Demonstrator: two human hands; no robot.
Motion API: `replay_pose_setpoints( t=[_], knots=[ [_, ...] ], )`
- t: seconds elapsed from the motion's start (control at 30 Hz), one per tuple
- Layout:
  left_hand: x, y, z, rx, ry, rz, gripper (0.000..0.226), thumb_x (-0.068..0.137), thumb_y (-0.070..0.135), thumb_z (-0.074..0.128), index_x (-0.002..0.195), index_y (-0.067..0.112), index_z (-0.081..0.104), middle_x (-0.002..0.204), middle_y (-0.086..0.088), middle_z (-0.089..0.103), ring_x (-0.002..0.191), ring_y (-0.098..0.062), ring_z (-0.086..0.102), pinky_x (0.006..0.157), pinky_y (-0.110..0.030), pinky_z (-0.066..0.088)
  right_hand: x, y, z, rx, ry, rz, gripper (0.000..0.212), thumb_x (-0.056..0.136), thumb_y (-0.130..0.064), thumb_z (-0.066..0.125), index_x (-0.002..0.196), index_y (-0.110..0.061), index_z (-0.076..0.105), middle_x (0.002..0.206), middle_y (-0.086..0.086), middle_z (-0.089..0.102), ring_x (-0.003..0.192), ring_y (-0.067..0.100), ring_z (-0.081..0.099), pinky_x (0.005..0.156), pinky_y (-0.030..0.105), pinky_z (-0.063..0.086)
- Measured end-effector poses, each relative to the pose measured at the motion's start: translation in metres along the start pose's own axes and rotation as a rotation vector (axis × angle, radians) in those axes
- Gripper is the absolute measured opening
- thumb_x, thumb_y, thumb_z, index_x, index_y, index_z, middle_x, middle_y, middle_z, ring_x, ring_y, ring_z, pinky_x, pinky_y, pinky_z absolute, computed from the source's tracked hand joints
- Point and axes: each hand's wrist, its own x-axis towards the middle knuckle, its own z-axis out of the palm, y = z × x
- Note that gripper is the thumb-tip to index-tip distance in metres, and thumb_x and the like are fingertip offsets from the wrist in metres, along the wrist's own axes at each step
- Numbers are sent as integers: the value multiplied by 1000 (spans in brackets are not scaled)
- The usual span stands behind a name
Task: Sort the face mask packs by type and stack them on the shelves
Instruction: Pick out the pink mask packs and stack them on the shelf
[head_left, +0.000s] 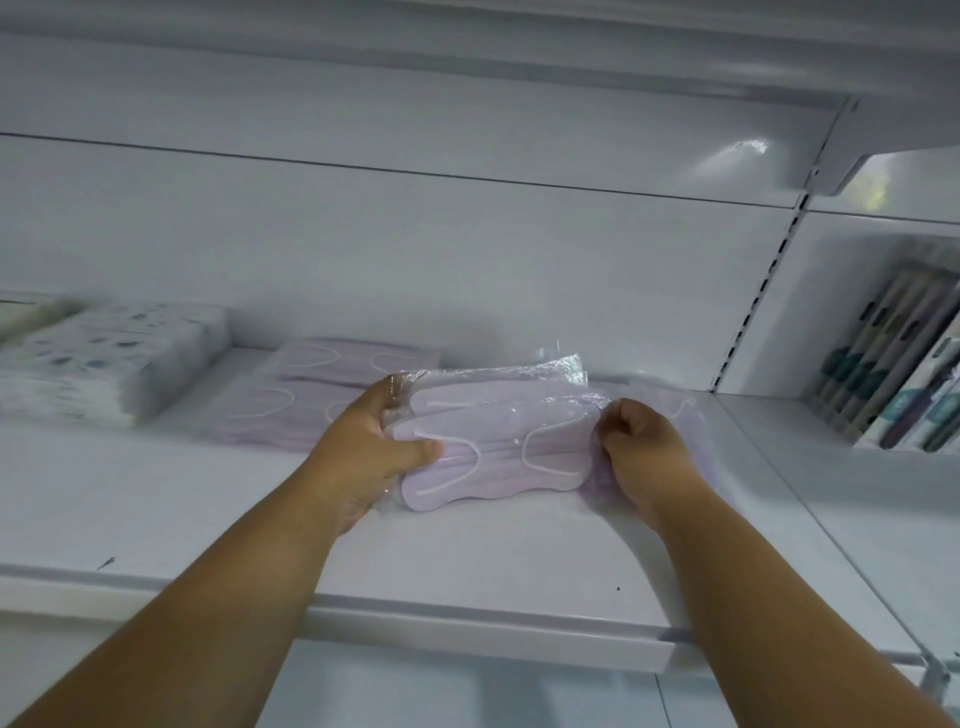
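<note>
A clear plastic pack of lilac face masks (493, 447) lies on the white shelf (467, 561), bent between my two hands. My left hand (369, 447) grips its left end, thumb across the top. My right hand (644, 452) has its fingers curled round the pack's right end. A second lilac pack (498, 397) lies just behind it. To the left sits a flat stack of lilac packs (296, 405). Further left stands a stack of white packs with blue-grey prints (104, 358).
The shelf's front lip (467, 629) runs across below my forearms. An upper shelf (519, 62) overhangs. A slotted upright (753, 306) divides this bay from the right one, where upright printed packs (904, 374) stand. Another item's edge (26, 312) shows at far left.
</note>
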Motion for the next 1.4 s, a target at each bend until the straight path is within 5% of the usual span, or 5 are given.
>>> replay_pose_setpoints(
  t=[0.17, 0.3, 0.63, 1.23, 1.4],
  knots=[
    [-7, 4, 0, 29, -2, 38, 51, 56, 7, 78, 90, 46, 75, 99, 11, 75, 96, -15, 71, 96, -41, 55, -3, -5, 3, 498, -41, 67, 13, 98, -42, 56, 104, -33, 63, 86, -10, 67, 69, 6, 63, 61, 28, 52],
    [-11, 5, -4, 77, -43, 52, 55, 54, 17, 86, 97, 48, 73, 108, 17, 72, 113, -21, 64, 96, -38, 53, -5, -3, 15, 610, -159, 46, 79, 59, -87, 65, 126, -45, 59, 131, -13, 59, 120, 8, 56, 108, 43, 43],
    [-24, 10, -20, 242, 166, 117, 43, 76, 17, 86, 107, 38, 66, 106, 20, 72, 94, 1, 68, 78, -15, 53, -18, 2, 8, 186, -155, -270, 28, 74, -15, 87, 86, -24, 63, 60, -13, 51, 54, 9, 51, 47, 25, 44],
    [-43, 4, -32, 399, 75, -17, 44, 89, 24, 74, 117, 52, 53, 74, 2, 50, 63, -11, 50, 62, -28, 43, -31, 8, 13, -12, -300, -225, 28, 89, -22, 72, 111, -27, 56, 105, -8, 67, 100, 12, 65, 90, 31, 49],
    [-48, 9, -31, 440, 60, 3, 49, 95, 17, 64, 136, 39, 47, 117, 18, 64, 110, -8, 62, 85, -22, 45, -33, 6, 18, 30, -239, -219, 21, 90, -9, 66, 96, -29, 61, 86, -18, 70, 82, -7, 64, 79, 21, 46]
  ],
)
